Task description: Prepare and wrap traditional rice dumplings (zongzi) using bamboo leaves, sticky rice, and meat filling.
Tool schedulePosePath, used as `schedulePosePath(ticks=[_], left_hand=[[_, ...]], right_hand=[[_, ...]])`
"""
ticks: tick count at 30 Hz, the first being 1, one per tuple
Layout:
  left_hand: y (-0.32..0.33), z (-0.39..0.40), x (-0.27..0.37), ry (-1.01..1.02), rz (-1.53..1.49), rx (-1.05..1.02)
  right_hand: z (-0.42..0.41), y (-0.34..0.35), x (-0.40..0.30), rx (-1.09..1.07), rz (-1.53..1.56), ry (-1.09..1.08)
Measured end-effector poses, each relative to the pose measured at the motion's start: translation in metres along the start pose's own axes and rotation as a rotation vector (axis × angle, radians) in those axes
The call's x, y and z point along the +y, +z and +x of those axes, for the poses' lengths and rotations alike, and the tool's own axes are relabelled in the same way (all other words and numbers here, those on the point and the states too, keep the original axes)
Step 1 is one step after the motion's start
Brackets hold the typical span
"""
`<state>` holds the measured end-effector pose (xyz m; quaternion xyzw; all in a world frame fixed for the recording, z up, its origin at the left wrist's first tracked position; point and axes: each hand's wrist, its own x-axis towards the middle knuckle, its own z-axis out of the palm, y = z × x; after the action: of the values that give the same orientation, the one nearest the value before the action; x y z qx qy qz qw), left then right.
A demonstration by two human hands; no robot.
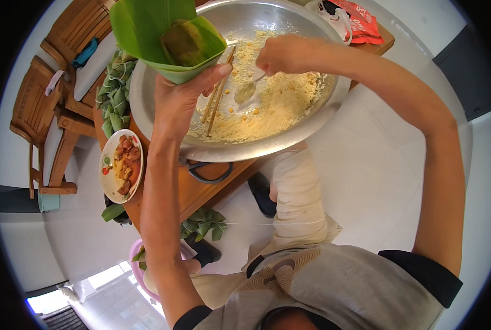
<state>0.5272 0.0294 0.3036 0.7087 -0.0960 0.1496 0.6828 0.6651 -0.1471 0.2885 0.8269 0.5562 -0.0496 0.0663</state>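
Observation:
My left hand holds up a green leaf folded into a cone, its mouth towards the camera; a darker leaf patch shows inside. Below and beside it lies a wide metal basin of pale rice grains with scattered yellow kernels. Over the basin, my right hand grips a metal spoon, whose bowl is low over the rice and slightly blurred. A pair of wooden chopsticks lies in the basin near my left thumb. Whether the spoon touches the rice I cannot tell.
An oval plate of meat pieces and tied leaf-wrapped bundles lie left on the wooden table. Scissors show under the basin's rim. A red bag is back right. Loose leaves and a pink basin are below; wooden chairs stand left.

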Motion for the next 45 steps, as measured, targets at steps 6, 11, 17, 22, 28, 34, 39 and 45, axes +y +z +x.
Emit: schedulePosePath(ticks=[6, 11, 17, 22, 28, 34, 39, 45], left_hand=[[0.009, 0.02, -0.014, -0.083, 0.057, 0.015], [0.008, 0.023, -0.021, -0.045, -0.007, -0.012], [0.007, 0.026, -0.021, 0.005, 0.021, -0.018], [0.006, 0.025, -0.021, -0.029, 0.03, 0.02], [0.002, 0.025, -0.023, -0.029, -0.011, 0.027], [-0.003, 0.026, -0.022, -0.037, -0.031, 0.027], [-0.007, 0.025, -0.026, -0.022, 0.009, -0.004], [-0.002, 0.021, -0.023, -0.118, -0.01, 0.052]], right_hand=[[-0.021, -0.012, 0.017, 0.172, -0.308, 0.008], [-0.017, -0.014, -0.001, 0.028, -0.295, -0.032], [-0.011, -0.01, -0.018, -0.208, 0.158, -0.054], [-0.008, 0.001, -0.041, -0.255, 0.499, -0.094], [-0.002, 0.017, -0.043, -0.234, 0.757, -0.134], [-0.021, -0.006, -0.023, -0.397, 0.839, 0.141], [-0.045, -0.045, -0.005, -0.326, 0.738, 0.238], [-0.072, -0.093, 0.015, -0.153, 0.648, 0.379]])
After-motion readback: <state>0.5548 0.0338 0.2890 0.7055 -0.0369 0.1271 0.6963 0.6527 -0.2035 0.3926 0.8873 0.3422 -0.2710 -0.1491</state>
